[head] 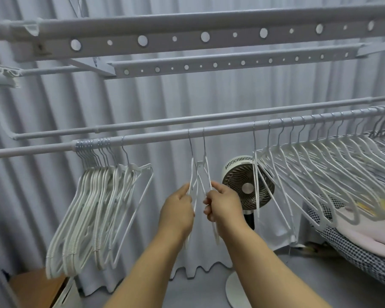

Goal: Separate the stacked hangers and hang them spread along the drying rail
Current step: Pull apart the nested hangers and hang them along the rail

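Hangers (199, 174), two thin white wire-hooked frames on the rail (165, 135), pinched apart by left hand (178, 210) and right hand (223, 204).

White hangers (200, 174) on drying rail (231, 127)

white plastic-coated hangers (102, 210), metal hooks

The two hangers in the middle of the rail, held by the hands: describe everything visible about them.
The two hangers are white with thin metal hooks, both hooked side by side on the rail, apart from the bunches on either side. They hang edge-on, spread slightly apart. The left hand pinches one, the right hand the other.
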The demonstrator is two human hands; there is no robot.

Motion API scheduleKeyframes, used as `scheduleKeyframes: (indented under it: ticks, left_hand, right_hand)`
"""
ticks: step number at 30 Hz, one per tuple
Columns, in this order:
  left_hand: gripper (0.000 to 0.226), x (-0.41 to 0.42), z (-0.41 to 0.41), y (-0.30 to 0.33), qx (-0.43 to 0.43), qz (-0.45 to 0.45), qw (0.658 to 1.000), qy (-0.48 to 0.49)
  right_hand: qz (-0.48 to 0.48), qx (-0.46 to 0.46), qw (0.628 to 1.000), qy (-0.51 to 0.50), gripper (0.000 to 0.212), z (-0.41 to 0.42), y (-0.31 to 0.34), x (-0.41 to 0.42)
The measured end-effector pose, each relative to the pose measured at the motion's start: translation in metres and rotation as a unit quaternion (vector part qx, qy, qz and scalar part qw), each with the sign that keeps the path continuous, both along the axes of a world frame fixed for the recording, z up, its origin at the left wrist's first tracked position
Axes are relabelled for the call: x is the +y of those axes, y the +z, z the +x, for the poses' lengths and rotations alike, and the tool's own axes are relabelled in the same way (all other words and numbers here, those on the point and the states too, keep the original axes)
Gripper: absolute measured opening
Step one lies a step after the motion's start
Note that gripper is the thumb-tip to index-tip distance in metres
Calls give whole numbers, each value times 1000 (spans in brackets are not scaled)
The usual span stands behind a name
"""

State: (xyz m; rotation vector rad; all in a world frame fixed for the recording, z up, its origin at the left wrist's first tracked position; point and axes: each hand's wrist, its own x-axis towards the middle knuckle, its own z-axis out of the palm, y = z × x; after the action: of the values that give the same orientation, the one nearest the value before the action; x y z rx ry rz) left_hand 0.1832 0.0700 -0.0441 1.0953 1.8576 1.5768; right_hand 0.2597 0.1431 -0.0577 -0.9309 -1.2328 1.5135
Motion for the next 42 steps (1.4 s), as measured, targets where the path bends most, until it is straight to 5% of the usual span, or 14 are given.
scheduleKeyframes:
  ticks: [42]
  left_hand:
    - [52, 55, 64, -4, 16, -15, 998, -64]
  right_hand:
    - [-5, 4, 998, -58, 45, 82, 5, 45]
